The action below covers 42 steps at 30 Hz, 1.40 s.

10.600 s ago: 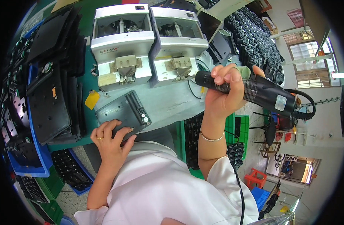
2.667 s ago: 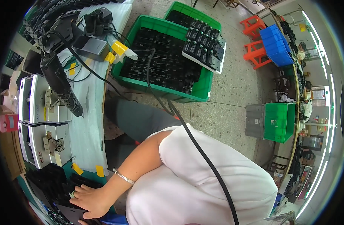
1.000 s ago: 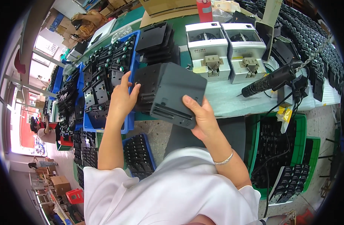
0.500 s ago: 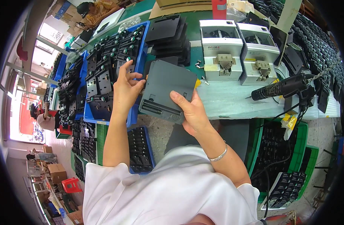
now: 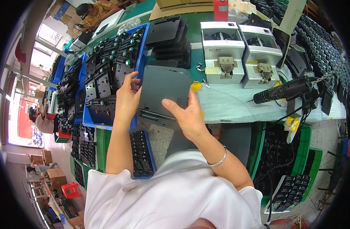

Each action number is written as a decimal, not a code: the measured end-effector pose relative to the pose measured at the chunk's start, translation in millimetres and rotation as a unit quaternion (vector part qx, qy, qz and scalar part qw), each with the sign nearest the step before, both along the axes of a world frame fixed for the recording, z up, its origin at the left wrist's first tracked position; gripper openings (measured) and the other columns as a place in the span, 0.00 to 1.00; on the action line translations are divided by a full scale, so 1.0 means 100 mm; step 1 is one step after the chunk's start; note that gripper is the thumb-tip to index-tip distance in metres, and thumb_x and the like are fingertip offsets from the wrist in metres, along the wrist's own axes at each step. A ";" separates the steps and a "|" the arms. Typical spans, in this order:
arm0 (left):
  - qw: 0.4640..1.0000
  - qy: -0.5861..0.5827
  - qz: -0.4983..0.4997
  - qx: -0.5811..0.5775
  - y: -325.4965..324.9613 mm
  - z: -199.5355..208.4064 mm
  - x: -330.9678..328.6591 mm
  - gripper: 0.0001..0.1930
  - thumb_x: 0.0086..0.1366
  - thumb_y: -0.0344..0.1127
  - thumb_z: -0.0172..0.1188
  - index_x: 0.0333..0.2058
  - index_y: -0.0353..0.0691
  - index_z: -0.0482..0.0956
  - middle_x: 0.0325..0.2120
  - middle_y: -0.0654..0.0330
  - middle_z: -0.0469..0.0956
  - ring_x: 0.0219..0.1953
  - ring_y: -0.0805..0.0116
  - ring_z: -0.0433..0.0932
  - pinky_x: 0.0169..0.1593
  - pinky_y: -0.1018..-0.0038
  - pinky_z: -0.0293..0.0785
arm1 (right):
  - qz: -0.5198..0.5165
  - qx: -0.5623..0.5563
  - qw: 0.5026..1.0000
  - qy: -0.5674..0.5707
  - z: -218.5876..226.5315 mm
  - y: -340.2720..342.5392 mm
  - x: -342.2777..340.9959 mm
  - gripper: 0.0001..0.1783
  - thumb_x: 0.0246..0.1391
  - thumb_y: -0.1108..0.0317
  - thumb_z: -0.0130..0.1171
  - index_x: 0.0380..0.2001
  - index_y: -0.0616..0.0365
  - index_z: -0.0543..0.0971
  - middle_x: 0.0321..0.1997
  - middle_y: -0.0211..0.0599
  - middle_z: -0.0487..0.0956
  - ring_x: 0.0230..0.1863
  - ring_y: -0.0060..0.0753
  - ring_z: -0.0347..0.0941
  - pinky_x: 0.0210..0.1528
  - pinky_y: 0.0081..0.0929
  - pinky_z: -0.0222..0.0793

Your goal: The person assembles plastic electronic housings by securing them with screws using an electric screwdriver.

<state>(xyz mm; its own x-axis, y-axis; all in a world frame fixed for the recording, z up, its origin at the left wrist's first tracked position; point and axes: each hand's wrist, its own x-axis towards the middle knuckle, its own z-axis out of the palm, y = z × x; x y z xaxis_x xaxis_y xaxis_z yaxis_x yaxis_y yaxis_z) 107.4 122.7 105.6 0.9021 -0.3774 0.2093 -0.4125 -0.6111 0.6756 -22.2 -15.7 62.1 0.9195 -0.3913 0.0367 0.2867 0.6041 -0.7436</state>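
A dark grey flat plastic panel (image 5: 159,89) with rounded corners and a slotted strip along its near edge is held tilted in front of me, over the table's front edge. My right hand (image 5: 188,118) grips its right side, thumb pressed on the face and the other fingers mostly hidden around the edge. At the panel's left edge is my left hand (image 5: 126,102), its fingers raised and apart. The left thumb comes close to that edge; whether it touches is hard to see. A small green round part (image 5: 181,72) shows at the panel's far edge.
To the left, a blue crate (image 5: 102,125) holds rows of black parts with green-ringed ends. Black panels (image 5: 167,30) are stacked beyond. Two silver-white machines (image 5: 222,53) stand at the right, near a corded electric screwdriver (image 5: 283,91). Green crates (image 5: 306,133) sit below the table.
The panel has shifted slightly left and its tilt has changed, the right hand moving with it. My left fingers have left their pinch near the edge and now point up.
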 end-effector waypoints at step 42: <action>0.968 0.036 -0.212 -0.132 -0.24 -0.26 -1.03 0.20 0.54 0.27 0.66 0.47 0.35 0.76 0.44 0.52 0.78 0.47 0.57 0.76 0.53 0.66 0.70 | -0.099 0.178 0.978 0.042 -0.89 -0.78 -2.12 0.40 0.46 0.63 0.69 0.59 0.67 0.63 0.52 0.48 0.76 0.49 0.44 0.78 0.50 0.41 0.78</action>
<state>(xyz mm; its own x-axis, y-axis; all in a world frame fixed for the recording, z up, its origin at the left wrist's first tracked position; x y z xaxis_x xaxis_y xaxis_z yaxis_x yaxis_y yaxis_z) 4.3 98.7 79.3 0.6937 -0.6585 0.2917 -0.5342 -0.1987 0.8217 -233.9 -93.9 -27.2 0.8183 -0.5362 -0.2072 0.3708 0.7677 -0.5226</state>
